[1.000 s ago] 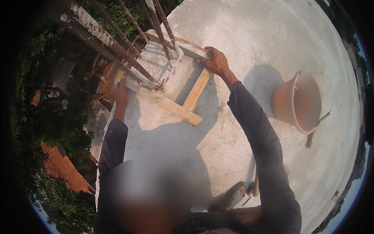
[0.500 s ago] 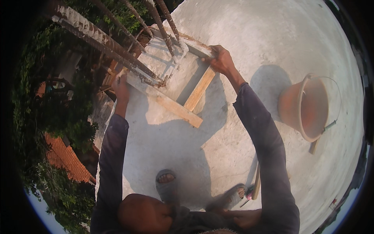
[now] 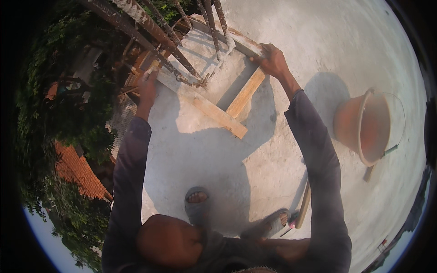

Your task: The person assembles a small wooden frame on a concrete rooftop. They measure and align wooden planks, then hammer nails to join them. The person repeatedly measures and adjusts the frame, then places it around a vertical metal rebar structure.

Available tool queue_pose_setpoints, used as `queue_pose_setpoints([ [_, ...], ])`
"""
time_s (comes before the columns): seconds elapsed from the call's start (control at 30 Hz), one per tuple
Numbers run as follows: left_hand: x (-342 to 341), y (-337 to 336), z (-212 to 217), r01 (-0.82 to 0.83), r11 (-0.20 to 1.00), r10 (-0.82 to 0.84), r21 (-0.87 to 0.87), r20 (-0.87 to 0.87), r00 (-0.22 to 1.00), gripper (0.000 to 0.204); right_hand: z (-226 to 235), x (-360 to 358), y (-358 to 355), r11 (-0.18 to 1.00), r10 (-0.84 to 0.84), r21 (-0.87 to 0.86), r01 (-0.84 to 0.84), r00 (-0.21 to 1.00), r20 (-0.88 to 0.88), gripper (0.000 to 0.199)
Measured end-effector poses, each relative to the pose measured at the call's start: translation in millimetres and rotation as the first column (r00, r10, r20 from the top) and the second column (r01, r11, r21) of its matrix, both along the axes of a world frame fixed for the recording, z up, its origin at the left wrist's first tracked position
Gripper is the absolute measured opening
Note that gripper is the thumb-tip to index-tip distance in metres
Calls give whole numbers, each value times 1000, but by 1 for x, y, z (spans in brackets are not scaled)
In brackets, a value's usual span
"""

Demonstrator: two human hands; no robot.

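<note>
The right hand (image 3: 272,60) is closed over the far right corner of a wooden frame (image 3: 214,109), fingers wrapped round the plank where the far board (image 3: 236,38) meets the short right-hand board (image 3: 246,92). The left hand (image 3: 148,88) lies on the left end of the long near plank (image 3: 200,103), palm down with the fingers curled over its edge — a grasp, though how tightly it clenches cannot be told from here.

The frame is a rough, open box of pale, cement-stained planks, lying on a grey concrete slab (image 3: 205,159) at the far left of the scene, right by the slab's edge. The near plank runs on a slant from the left hand toward the near right and sticks out past the short board that crosses it. Inside the frame stands a bundle of rusty steel bars (image 3: 159,38), tied with wire at the foot (the wire shows as a tangle just beyond the near plank) and leaning away toward the far left.

Both forearms wear dark long sleeves. Nearer, two feet in grey sandals (image 3: 196,207) stand on the slab, with a short wooden stick (image 3: 303,207) lying just right of the right foot. Well to the right, an orange bucket (image 3: 364,125) lies tipped on its side. Beyond the slab's left edge — trees and a red tiled roof (image 3: 75,170) below.
</note>
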State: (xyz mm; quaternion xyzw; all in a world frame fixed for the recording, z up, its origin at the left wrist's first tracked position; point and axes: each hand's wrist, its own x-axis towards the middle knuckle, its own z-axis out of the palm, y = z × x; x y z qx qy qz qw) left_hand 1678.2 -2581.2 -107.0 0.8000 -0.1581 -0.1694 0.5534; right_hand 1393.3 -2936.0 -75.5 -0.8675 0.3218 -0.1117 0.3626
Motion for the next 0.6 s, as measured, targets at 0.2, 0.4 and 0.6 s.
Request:
queue_pose_setpoints([
  [0.2, -3, -3, 3, -16, 999, 15, 43, 5, 1000, 37, 1, -1, 2, 1000, -11, -15, 11, 1000, -17, 71],
  [0.4, 0, 0, -4, -21, 994, 17, 106, 38, 999, 41, 7, -2, 2, 999, 37, 33, -35, 998, -55, 77],
  [0.6, 15, 1, -19, 105, 989, -134, 108, 303, 944, 45, 15, -37, 5, 986, -150, -62, 157, 983, 107, 89],
])
